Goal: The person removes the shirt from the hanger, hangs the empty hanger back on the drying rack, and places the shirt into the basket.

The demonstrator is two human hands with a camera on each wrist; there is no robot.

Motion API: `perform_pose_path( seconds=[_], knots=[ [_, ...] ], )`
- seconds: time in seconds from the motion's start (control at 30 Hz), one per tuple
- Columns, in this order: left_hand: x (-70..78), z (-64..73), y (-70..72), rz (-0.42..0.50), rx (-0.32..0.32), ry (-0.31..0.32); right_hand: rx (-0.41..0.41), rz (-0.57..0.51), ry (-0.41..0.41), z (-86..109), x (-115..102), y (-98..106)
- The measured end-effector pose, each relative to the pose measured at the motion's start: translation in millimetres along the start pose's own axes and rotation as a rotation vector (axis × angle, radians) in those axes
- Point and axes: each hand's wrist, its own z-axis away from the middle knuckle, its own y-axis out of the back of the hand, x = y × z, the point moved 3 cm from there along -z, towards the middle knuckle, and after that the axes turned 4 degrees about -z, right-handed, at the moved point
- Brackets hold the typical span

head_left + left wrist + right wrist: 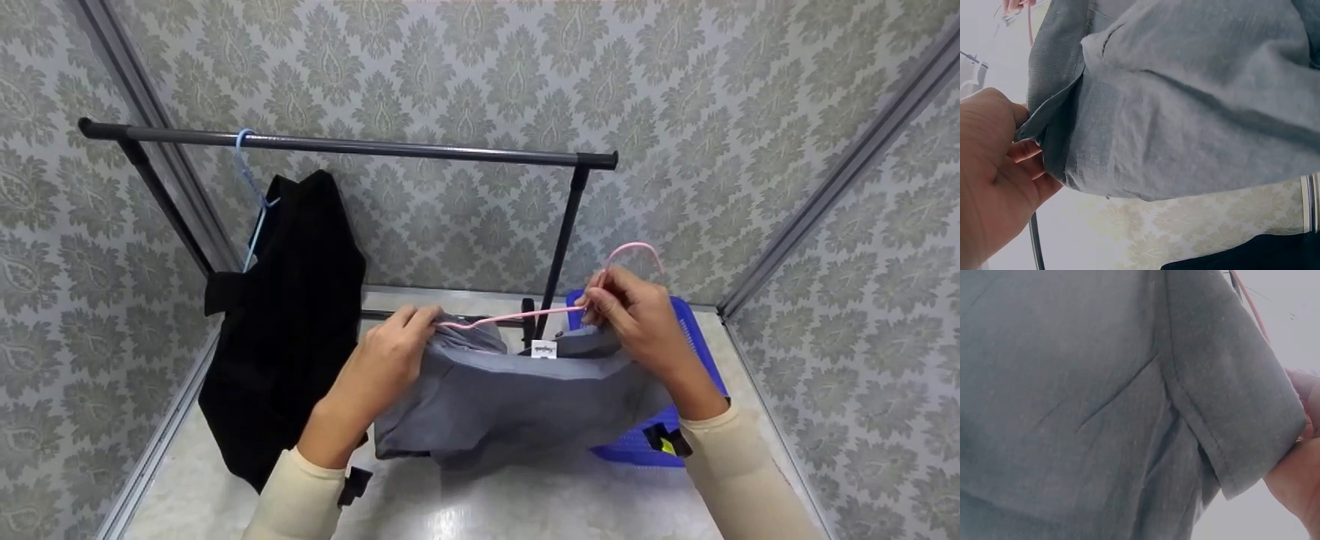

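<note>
A grey garment [517, 394] hangs between the two hands, its wide stitched top edge held up and a white label [544, 349] showing inside. My left hand [390, 349] grips the garment's left top corner, where one end of a pink hanger [525, 313] reaches the fingers. In the left wrist view, that thumb and fingers [1030, 154] pinch the folded cloth edge. My right hand [634, 315] pinches the pink hanger just below its hook, which sticks up above the knuckles. The right wrist view shows cloth [1230, 382] close beside this hand, hiding part of the fingers.
A dark metal clothes rail [420, 148] stands behind the hands. On its left part a black garment [292, 322] hangs from a light blue hanger [244, 161]. A blue plastic basket [701, 337] sits on the floor at right, partly covered by the right arm. Patterned walls enclose the space.
</note>
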Motion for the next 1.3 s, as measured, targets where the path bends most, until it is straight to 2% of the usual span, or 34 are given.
perform_pose_path(
  seconds=[0.3,0.5,0.77,0.87,1.1,1.3],
  knots=[
    [-16.0,11.3,1.6,0.095,0.025,0.057,0.017,-0.057,-0.028,1.1,10.1,-10.1],
    [-24.2,16.4,3.9,0.142,0.055,0.089,0.022,-0.094,-0.007,1.4,13.4,-15.5],
    [-30.8,18.6,6.6,0.16,0.077,0.14,0.028,-0.122,-0.008,3.4,19.2,-17.3],
    [-33.7,20.8,6.4,0.171,0.069,0.181,0.03,-0.133,-0.008,4.2,19.0,-16.8],
    [-38.6,28.1,-1.0,0.174,-0.008,0.284,0.051,-0.174,-0.008,4.7,18.7,-17.7],
    [-38.3,30.0,-0.8,0.178,-0.051,0.317,0.022,-0.149,0.001,3.6,22.2,-26.2]
  ],
)
